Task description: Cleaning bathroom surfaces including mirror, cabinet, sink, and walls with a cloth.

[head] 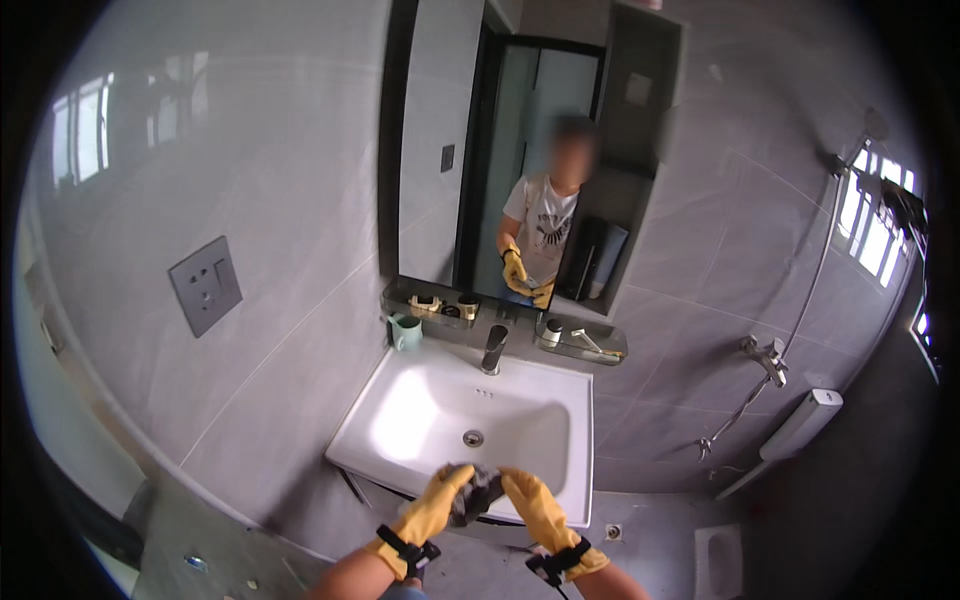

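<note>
Yellow rubber gloves cover both hands, and a black strap with a small device circles each wrist. Between them hangs a crumpled dark grey cloth (474, 495), held over the front rim of a white washbasin (577, 480). My left hand (431, 504) grips the cloth's left side. At its upper right edge, my right hand (534, 501) pinches it with bent fingers. Beyond the hands, the bowl slopes to a metal drain (472, 439). A dark faucet (493, 350) stands upright at the basin's back.
A light green cup (406, 332) stands at the basin's back left corner. Glass shelves with toiletries (581, 341) hang under the mirror (442, 150), which reflects a person. Rightward are a shower mixer (769, 361), a white cistern (801, 425), a floor drain (613, 532) and a squat toilet (718, 562).
</note>
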Tool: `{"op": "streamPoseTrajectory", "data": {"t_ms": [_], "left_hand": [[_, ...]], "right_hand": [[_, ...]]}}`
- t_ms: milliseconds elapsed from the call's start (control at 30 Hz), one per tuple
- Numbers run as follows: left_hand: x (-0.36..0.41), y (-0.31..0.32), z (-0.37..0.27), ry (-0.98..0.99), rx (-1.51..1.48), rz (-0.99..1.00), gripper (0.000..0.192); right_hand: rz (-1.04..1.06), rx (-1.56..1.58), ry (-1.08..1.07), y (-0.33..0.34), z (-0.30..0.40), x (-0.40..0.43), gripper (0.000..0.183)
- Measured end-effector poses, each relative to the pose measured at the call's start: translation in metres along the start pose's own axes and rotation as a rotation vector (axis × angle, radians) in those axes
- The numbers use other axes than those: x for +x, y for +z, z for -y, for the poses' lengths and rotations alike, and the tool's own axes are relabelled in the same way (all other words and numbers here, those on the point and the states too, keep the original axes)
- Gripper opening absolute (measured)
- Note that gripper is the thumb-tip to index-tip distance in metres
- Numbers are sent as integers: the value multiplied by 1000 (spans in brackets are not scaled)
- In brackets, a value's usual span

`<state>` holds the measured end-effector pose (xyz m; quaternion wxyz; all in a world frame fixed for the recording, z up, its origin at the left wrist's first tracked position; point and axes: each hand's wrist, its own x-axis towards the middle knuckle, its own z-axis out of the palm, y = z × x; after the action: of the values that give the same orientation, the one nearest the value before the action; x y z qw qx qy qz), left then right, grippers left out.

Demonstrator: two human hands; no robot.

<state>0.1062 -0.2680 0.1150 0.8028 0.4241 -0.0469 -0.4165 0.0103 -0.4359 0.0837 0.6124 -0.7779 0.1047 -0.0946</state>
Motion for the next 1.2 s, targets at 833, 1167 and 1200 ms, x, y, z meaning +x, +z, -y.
{"op": "streamPoseTrajectory", "data": {"t_ms": [833, 1167, 1200], "left_hand": [[268, -66, -43, -137, -167, 121, 30], [283, -38, -42, -149, -95, -92, 22], [283, -36, -43, -159, -96, -93, 22]], "right_hand": [[-213, 677, 534, -55, 15, 330, 21], [-264, 507, 391, -59, -14, 284, 35], [-270, 508, 401, -54, -37, 276, 35]]}}
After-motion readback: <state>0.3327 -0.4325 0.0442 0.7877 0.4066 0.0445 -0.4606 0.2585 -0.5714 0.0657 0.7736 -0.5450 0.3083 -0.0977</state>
